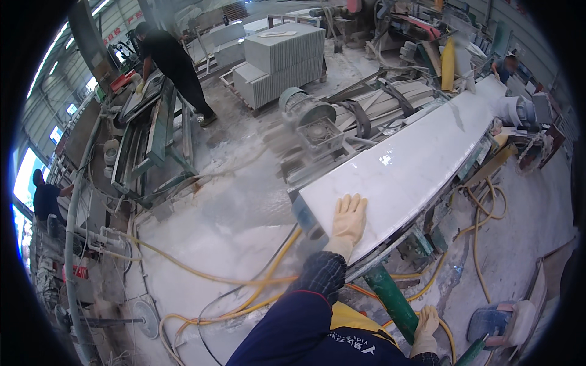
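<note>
My left hand (349,224), in a cream rubber glove, lies flat on the near end of a long white stone slab (397,168). Its fingers are stretched out and pointing away from me. The slab looks wet and shiny and rests on a machine bed running toward the far right. Low on the right, my right hand (426,329) wears a matching glove and hangs beside a thick green metal leg (394,305). Its fingers point upward and look extended, with nothing visible in them; whether it touches the leg I cannot tell.
Yellow hoses (262,282) loop across the wet floor on both sides. A motor (305,108) sits left of the slab. Behind it stand stacked pale slabs (284,58). One co-worker (174,67) bends over a bench; others are at far left and far right. A blue container (488,322) is lower right.
</note>
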Demonstrator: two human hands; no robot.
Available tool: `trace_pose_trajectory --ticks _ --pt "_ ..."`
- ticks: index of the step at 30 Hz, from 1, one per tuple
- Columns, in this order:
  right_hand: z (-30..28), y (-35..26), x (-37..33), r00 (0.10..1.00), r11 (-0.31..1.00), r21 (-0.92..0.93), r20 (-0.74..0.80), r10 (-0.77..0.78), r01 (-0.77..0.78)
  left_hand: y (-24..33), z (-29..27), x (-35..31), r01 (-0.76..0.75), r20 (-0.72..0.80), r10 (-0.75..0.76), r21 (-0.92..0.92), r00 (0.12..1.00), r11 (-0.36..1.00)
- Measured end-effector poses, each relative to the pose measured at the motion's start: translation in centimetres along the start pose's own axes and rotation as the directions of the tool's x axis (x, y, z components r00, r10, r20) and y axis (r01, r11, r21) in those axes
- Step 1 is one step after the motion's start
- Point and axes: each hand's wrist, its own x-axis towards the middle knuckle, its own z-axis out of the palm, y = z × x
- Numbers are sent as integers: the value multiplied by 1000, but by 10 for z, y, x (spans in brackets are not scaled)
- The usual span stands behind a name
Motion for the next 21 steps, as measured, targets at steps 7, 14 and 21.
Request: trace_pose_trajectory --ticks 7,14,21 --pt "10 1 -5 990 999 43 -139 -8 14 -2 -3 -1 39 109 -40 9 993 999" --pt "4 2 -2 999 999 11 24 -32 32 -6 -7 -6 19 90 -21 17 996 1000" --pt "2 7 -2 997 999 -3 -68 -37 37 -12 -5 -11 17 73 -16 -9 997 1000"
